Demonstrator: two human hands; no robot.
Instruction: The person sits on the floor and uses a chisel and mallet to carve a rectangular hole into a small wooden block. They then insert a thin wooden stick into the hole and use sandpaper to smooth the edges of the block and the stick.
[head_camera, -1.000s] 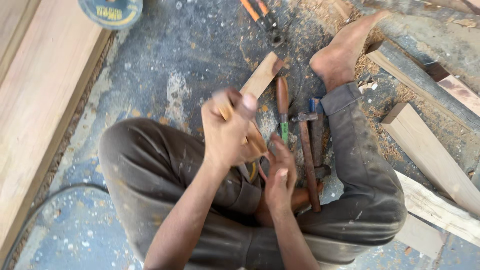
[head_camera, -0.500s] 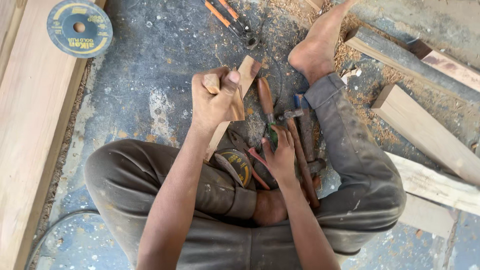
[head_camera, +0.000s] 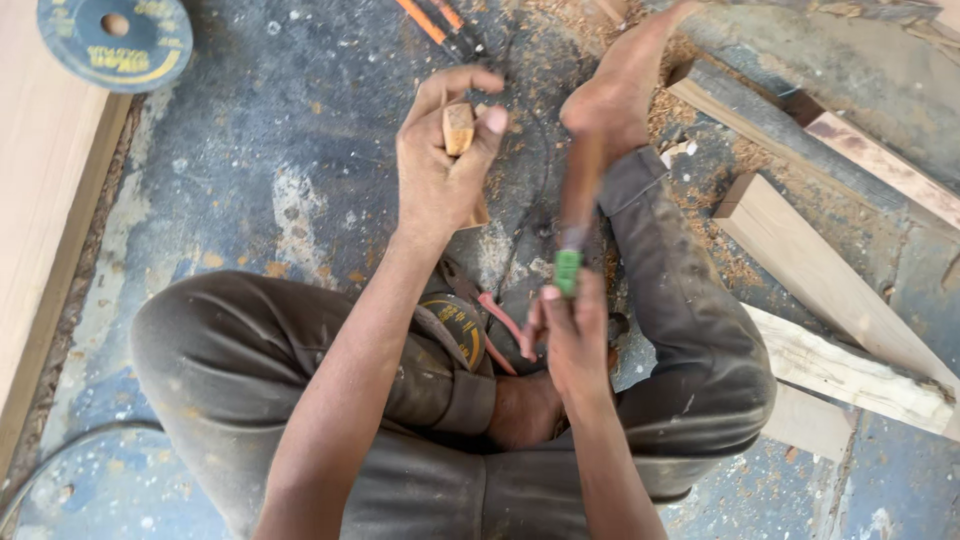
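Chisel (head_camera: 572, 225) upright (blade skyward), blurred

Small wooden block (head_camera: 459, 130): light tan, short, squared end showing pale end grain, upper end up. Clamped in left hand (head_camera: 440, 165), held above grey floor; thumb on right side, fingers curled over top; lower part hidden behind palm.

Chisel (head_camera: 575, 215): green collar, reddish-brown handle blurred above it, upright, slightly tilted. Gripped low by right hand (head_camera: 572, 335), just right of block, not touching it.
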